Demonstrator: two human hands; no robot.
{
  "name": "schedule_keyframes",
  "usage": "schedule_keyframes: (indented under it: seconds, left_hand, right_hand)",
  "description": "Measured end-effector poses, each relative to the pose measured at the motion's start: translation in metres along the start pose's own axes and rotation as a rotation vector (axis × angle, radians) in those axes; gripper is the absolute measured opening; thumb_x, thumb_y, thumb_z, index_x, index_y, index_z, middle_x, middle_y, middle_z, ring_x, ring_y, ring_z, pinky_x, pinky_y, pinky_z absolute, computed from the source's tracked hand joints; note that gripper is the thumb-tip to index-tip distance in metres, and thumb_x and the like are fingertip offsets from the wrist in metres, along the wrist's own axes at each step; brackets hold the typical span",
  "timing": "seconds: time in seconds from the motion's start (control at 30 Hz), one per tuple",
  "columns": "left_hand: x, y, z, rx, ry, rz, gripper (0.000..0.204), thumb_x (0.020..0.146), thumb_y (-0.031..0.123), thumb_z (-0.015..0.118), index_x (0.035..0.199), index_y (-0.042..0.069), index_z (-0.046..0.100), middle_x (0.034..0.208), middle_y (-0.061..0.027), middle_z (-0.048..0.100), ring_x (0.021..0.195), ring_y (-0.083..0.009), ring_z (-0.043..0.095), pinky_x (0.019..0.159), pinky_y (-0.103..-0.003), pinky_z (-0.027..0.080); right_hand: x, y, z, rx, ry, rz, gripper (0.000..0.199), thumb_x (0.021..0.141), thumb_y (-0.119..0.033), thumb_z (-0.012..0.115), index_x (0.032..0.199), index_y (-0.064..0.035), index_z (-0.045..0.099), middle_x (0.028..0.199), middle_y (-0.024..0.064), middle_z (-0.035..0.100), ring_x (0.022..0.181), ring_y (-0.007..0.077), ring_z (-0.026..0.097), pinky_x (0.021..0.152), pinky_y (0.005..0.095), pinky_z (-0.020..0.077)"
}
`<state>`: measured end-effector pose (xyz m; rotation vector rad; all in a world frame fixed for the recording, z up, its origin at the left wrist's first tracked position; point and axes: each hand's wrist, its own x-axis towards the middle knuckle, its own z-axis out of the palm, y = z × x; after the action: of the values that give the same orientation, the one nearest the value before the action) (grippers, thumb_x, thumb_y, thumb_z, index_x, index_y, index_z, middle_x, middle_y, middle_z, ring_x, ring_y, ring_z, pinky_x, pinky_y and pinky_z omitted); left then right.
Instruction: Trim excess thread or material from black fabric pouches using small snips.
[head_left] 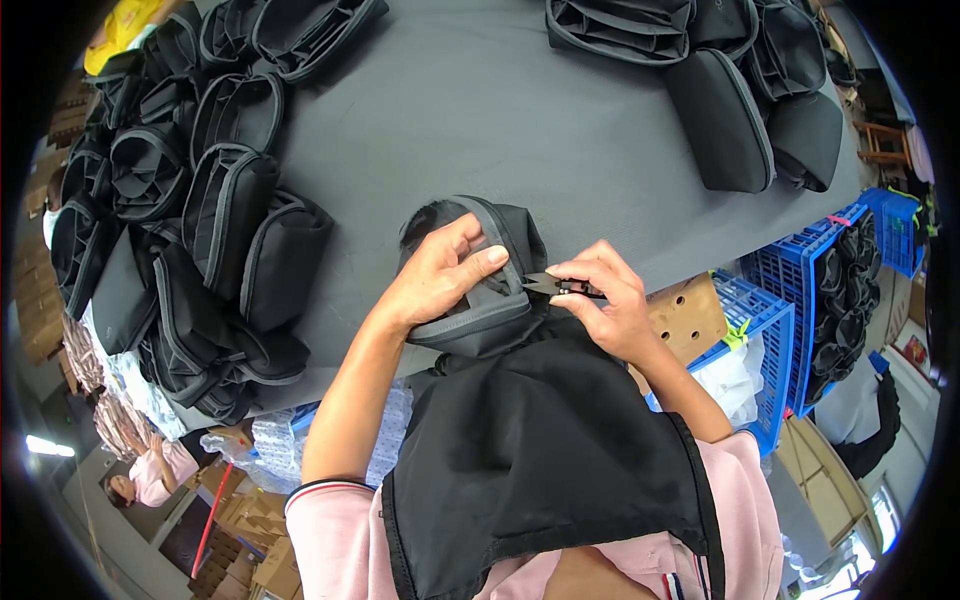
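A black zippered pouch (475, 325) lies unzipped at the table's near edge, in front of my black apron. My left hand (447, 268) grips the pouch's zippered rim, thumb on top and fingers curled into the opening. In my right hand (608, 300) is a small pair of thread snips (560, 286), held between thumb and fingers. The blades point left and touch or nearly touch the zipper edge beside my left thumb. Whether a thread sits between the blades is too small to tell.
Black pouches (215, 190) are heaped along the table's left side, and several more (720, 120) stand at the far right. Blue plastic crates (800, 290) hold pouches beside the grey table (430, 110). Cardboard boxes (255, 520) and another person (155, 475) are at the lower left.
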<state>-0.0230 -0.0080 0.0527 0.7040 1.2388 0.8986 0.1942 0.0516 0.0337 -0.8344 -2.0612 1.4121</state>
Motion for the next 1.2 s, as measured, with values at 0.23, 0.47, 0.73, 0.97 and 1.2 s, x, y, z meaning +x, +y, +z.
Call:
schedule_keyframes:
  seconds: [0.23,0.47,0.73,0.97,1.2]
  left_hand:
    - [0.0,-0.008,-0.004,0.06,0.011,0.016,0.025,0.088,0.017,0.059,0.101,-0.003,0.051,0.096,-0.0035,0.057,0.09,-0.0082,0.05,0.08,-0.026,0.043]
    - [0.001,-0.01,-0.002,0.075,0.157,-0.04,0.034,0.092,0.034,0.053,0.073,0.007,0.044,0.071,0.0063,0.038,0.067,-0.004,0.033,0.058,-0.022,0.033]
    - [0.003,-0.008,0.004,0.14,0.123,-0.002,0.039,0.093,0.038,0.05,0.069,0.01,0.037,0.067,0.0076,0.032,0.064,-0.0044,0.027,0.054,-0.022,0.027]
    - [0.003,-0.011,0.002,0.136,0.127,0.013,0.038,0.093,0.036,0.049,0.069,0.009,0.038,0.067,0.0076,0.032,0.064,-0.0047,0.027,0.054,-0.023,0.027]
    - [0.002,-0.01,0.001,0.129,0.109,0.037,0.038,0.094,0.035,0.049,0.069,0.009,0.038,0.067,0.0076,0.032,0.064,-0.0044,0.027,0.054,-0.023,0.028]
  right_hand:
    - [0.001,-0.009,0.009,-0.027,0.091,-0.022,0.026,0.065,-0.003,0.072,0.09,-0.0069,0.065,0.075,0.0051,0.055,0.061,0.0181,0.055,0.054,0.0305,0.0433]
    - [-0.001,-0.014,0.006,-0.231,0.185,-0.138,0.024,0.064,-0.002,0.072,0.087,-0.0054,0.065,0.069,0.0054,0.054,0.06,0.0197,0.055,0.055,0.0298,0.0428]
    - [-0.006,-0.01,0.008,-0.118,0.176,-0.054,0.022,0.065,-0.003,0.072,0.086,-0.0053,0.065,0.069,0.0049,0.053,0.057,0.0185,0.052,0.055,0.0284,0.04]
    - [0.001,-0.019,-0.001,-0.268,0.168,-0.148,0.023,0.066,-0.005,0.071,0.088,-0.0062,0.065,0.071,0.0035,0.054,0.059,0.0189,0.052,0.055,0.0291,0.0399]
    - [0.007,-0.023,-0.007,-0.443,0.103,-0.289,0.028,0.065,-0.008,0.072,0.092,-0.0083,0.065,0.073,0.0012,0.055,0.058,0.0183,0.051,0.054,0.0295,0.0384]
